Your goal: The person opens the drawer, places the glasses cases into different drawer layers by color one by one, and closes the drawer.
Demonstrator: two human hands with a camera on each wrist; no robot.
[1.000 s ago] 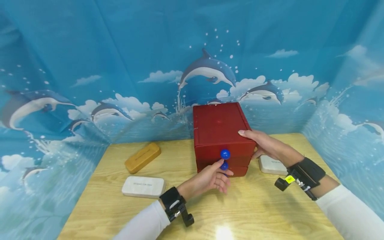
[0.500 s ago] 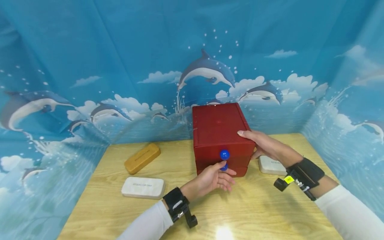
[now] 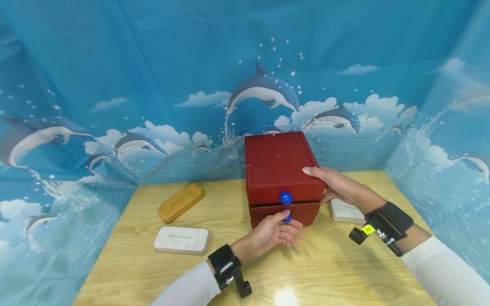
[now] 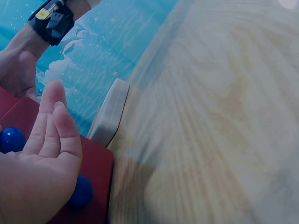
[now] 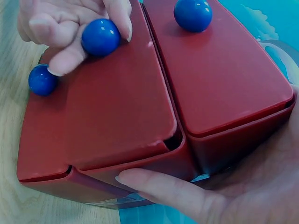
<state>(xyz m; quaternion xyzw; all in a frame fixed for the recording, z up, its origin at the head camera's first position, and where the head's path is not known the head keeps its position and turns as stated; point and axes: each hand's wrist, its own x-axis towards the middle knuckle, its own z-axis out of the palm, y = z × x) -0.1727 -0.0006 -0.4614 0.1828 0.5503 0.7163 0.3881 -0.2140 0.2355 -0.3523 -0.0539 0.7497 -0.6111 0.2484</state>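
Note:
A red box of drawers [image 3: 281,157] stands on the table, with round blue knobs on its drawer fronts. My left hand [image 3: 269,233] pinches the middle drawer's blue knob [image 5: 100,37] between thumb and index finger; its other fingers extend loosely below. That middle drawer [image 5: 126,112] sticks out a little, leaving a dark gap above it in the head view. The top knob [image 3: 286,198] and the bottom knob [image 5: 43,80] are untouched by the thumb. My right hand [image 3: 338,185] holds the box's right side, thumb on the top edge and fingers against the side wall.
On the wooden table [image 3: 237,278], a white oblong case [image 3: 181,239] and a mustard-yellow case [image 3: 181,202] lie left of the box. Another white case [image 3: 346,211] lies right of it, partly behind the right hand. A blue dolphin-print curtain [image 3: 183,51] surrounds the table's back and sides.
My left hand has settled on the middle knob and drawn it slightly toward me, so the middle drawer has come partly out. The right hand stays at the box's side.

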